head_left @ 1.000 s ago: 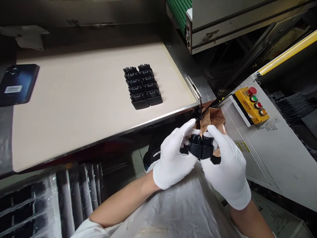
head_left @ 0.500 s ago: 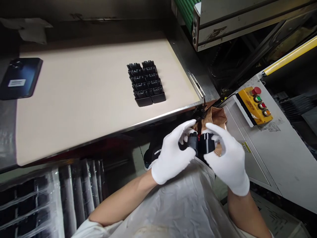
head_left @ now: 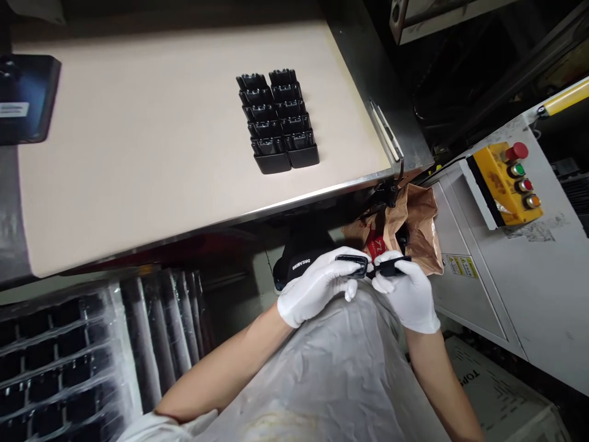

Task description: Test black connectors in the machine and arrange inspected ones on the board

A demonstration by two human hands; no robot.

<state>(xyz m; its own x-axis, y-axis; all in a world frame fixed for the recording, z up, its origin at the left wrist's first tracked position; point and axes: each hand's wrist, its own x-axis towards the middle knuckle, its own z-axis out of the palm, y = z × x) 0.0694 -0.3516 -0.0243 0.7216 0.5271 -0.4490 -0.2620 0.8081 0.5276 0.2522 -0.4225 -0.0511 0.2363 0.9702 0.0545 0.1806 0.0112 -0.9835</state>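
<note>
Both my hands wear white gloves and meet below the table's front edge. My left hand (head_left: 317,285) is closed on a black plastic part (head_left: 352,266). My right hand (head_left: 407,291) is closed on a second black plastic part (head_left: 391,267), and the two parts touch end to end. On the beige table top (head_left: 138,153) lies a block of the same black parts (head_left: 277,120), set in two neat columns. A clear plastic apron (head_left: 331,374) covers my front under the hands.
A brown paper bag (head_left: 414,224) hangs at the table's right corner. A yellow button box (head_left: 506,181) sits on the grey machine at the right. A dark phone (head_left: 25,98) lies at the table's far left. Wrapped trays of black parts (head_left: 59,362) stand lower left.
My hands have drawn lower and closer to my body, and the two black parts have turned flatter, now seen edge-on. The view tilted down, so the table moved up in the picture.
</note>
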